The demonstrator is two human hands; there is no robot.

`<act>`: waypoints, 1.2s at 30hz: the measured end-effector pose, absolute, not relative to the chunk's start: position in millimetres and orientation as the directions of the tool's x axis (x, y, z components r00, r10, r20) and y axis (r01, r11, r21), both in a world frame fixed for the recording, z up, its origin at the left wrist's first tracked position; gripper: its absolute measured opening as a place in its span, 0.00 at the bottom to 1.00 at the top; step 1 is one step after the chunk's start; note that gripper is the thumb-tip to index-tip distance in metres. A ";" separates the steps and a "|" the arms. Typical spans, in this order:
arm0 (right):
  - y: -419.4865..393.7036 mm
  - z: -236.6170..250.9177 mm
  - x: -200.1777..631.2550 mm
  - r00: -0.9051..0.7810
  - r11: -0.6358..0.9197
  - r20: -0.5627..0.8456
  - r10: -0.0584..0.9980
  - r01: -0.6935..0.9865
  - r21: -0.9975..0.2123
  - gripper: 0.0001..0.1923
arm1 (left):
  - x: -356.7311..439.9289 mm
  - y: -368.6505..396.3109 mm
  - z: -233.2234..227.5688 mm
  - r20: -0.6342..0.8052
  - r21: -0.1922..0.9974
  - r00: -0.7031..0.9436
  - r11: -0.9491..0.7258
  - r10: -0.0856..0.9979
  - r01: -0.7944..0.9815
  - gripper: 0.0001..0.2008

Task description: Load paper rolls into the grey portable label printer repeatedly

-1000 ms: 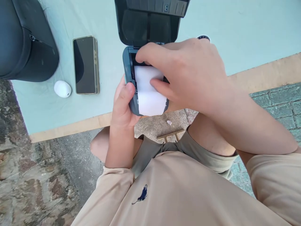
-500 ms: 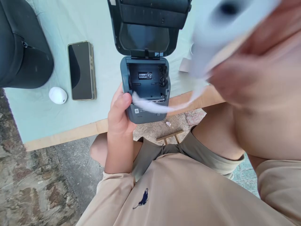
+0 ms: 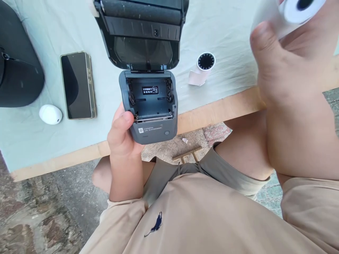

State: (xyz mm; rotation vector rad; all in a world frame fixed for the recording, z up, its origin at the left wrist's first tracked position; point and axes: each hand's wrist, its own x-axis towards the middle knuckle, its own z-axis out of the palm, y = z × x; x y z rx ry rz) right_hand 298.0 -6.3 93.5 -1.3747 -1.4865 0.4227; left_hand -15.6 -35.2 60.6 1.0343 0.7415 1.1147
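Observation:
My left hand [image 3: 123, 132] grips the lower left side of a dark grey label printer [image 3: 156, 132], thumb on its front edge. The printer's black lid [image 3: 143, 49] stands open, and its roll bay shows no roll inside. At the upper right my right hand [image 3: 280, 67] is closed around a white paper roll [image 3: 288, 17] with a dark core, partly cut off by the frame's top edge. Between the printer and my right hand, a small paper roll [image 3: 202, 68] with a black toothed core rests on the table, its loose end sticking out to the left.
A phone [image 3: 76, 86] lies on the pale table cover [image 3: 103, 88], with a white egg-shaped item [image 3: 51, 114] beside it. A black zipped case [image 3: 19, 60] stands at the far left. The table's wooden edge [image 3: 219, 111] runs in front of my legs.
My right hand has moved away from the printer to the upper right with the paper roll. The paper strip that hung across the printer's front is gone from there, and the small roll shows fully.

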 end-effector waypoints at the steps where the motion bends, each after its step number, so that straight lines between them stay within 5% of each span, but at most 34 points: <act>1: -6.6 94.7 300.5 0.118 0.317 0.471 0.874 0.597 -0.737 0.32 | -16.2 -35.4 59.2 0.011 0.935 0.295 0.095 0.955 -0.342 0.18; 4: -6.2 95.7 303.0 0.079 0.298 0.475 0.876 0.686 -0.664 0.30 | -18.2 -35.7 55.7 -0.005 0.950 0.296 0.097 0.955 -0.297 0.21; 9: -4.7 97.7 297.5 0.195 -0.023 0.207 0.959 0.780 -0.626 0.36 | -15.6 -35.2 58.0 -0.041 0.957 0.249 0.109 0.968 -0.270 0.22; 13: -17.2 109.3 291.0 0.109 0.126 0.372 0.922 0.823 -0.553 0.43 | -8.5 -37.5 67.2 -0.038 0.923 0.202 0.112 0.979 -0.368 0.20; 16: -28.7 114.8 275.0 -0.030 0.299 0.506 0.862 0.836 -0.460 0.33 | -5.0 -39.2 71.9 -0.036 0.891 0.227 0.134 0.973 -0.433 0.17; 19: -29.2 109.3 252.4 -0.186 0.332 0.347 0.919 0.841 -0.428 0.32 | -3.9 -39.2 72.1 -0.011 0.887 0.257 0.128 0.966 -0.443 0.18; 22: -20.4 98.5 235.3 -0.199 0.242 0.148 0.969 0.885 -0.396 0.43 | -3.4 -38.7 70.6 0.028 0.894 0.256 0.091 0.966 -0.438 0.24; 26: -10.6 90.4 231.4 -0.180 0.206 0.102 0.978 0.904 -0.374 0.39 | -1.8 -38.4 70.0 0.036 0.906 0.244 0.071 0.969 -0.418 0.26; 32: -17.2 96.3 234.9 -0.093 0.246 0.266 0.960 0.737 -0.629 0.41 | -1.8 -38.5 69.9 0.032 0.912 0.239 0.069 0.970 -0.403 0.29; 36: -17.1 96.8 231.3 0.040 0.161 0.202 0.979 0.466 -0.870 0.42 | -2.3 -40.3 70.7 -0.012 0.921 0.219 0.095 0.976 -0.377 0.30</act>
